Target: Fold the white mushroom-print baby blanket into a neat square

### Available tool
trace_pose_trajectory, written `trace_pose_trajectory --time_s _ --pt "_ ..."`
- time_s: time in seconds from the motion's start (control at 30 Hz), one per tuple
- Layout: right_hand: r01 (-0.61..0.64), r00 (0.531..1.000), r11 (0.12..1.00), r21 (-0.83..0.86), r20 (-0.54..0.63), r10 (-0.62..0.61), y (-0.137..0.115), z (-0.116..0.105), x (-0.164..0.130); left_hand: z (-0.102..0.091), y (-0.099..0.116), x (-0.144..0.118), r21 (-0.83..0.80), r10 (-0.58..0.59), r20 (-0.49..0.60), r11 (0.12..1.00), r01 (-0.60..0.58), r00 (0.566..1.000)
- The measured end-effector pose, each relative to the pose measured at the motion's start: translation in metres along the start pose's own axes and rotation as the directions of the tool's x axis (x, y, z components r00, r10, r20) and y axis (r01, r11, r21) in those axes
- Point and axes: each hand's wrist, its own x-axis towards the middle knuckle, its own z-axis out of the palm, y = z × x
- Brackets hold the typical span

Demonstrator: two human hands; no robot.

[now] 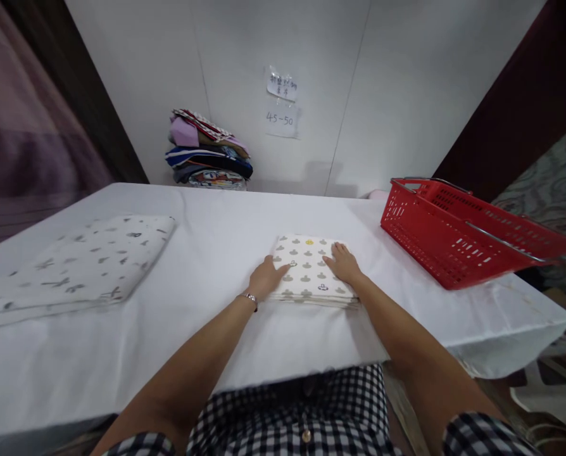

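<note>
Nearest the camera, the person's checked shirt (pixel 302 411) fills the bottom edge, pressed up against the near side of the table (pixel 216 354), which is covered in a white cloth. Both bare forearms reach forward over that cloth toward a small folded cloth (pixel 308 273), white with rows of grey shapes and one yellow one, which lies flat on the table a little right of its middle.

The left hand (pixel 265 277), with a thin bracelet (pixel 249 296) at its wrist, rests at the folded cloth's left edge, its fingers loosely curled and touching the fabric, grasping nothing. The right hand (pixel 342 263) lies flat on the folded cloth's right part, fingers spread and pressing down, not gripping.

Well to the left of the folded cloth, a larger folded sheet (pixel 83 266), white with scattered grey marks, lies flat on the table. To the right of the folded cloth, near but apart from it, a red plastic basket (pixel 454 240) with metal handles stands at the table's right end.

Beyond the folded cloth, at the table's far edge against the white wall (pixel 406 95), sits a stack of mixed coloured textiles (pixel 209 152). On the wall above the folded cloth, two paper notes (pixel 282 104) are stuck, the lower one reading 45-50.
</note>
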Motion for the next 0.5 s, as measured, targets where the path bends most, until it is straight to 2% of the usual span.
trace_pose_trajectory --time_s 0.1,0.17,0.27,0.33,0.4,0.47,0.5 --pt "0.099 0.991 0.995 -0.022 0.088 -0.097 -0.002 -0.010 -0.002 -0.001 -0.009 -0.030 -0.037 0.000 0.072 0.999 0.002 0.997" --pt "0.119 0.984 0.991 -0.054 0.139 -0.111 -0.009 -0.018 -0.006 -0.004 -0.015 -0.047 -0.022 0.040 0.118 0.999 -0.037 0.992" --pt "0.129 0.987 0.991 -0.043 0.096 -0.125 -0.037 -0.025 -0.014 -0.010 -0.015 -0.058 0.114 0.137 0.037 0.983 -0.141 0.990" --pt "0.187 0.982 0.982 0.029 0.032 -0.188 -0.063 -0.023 -0.019 -0.010 -0.008 -0.051 0.185 0.248 -0.082 0.956 -0.229 0.965" --pt "0.253 0.967 0.963 0.098 -0.004 -0.254 -0.087 -0.015 -0.022 -0.007 0.001 -0.037 0.228 0.380 -0.184 0.914 -0.337 0.907" --pt "0.282 0.959 0.950 0.133 -0.008 -0.283 -0.101 -0.006 -0.021 0.000 0.009 -0.018 0.262 0.457 -0.193 0.877 -0.403 0.868" --pt "0.287 0.957 0.949 0.133 -0.003 -0.289 -0.102 -0.002 -0.019 0.004 0.011 -0.010 0.268 0.455 -0.167 0.875 -0.403 0.875"
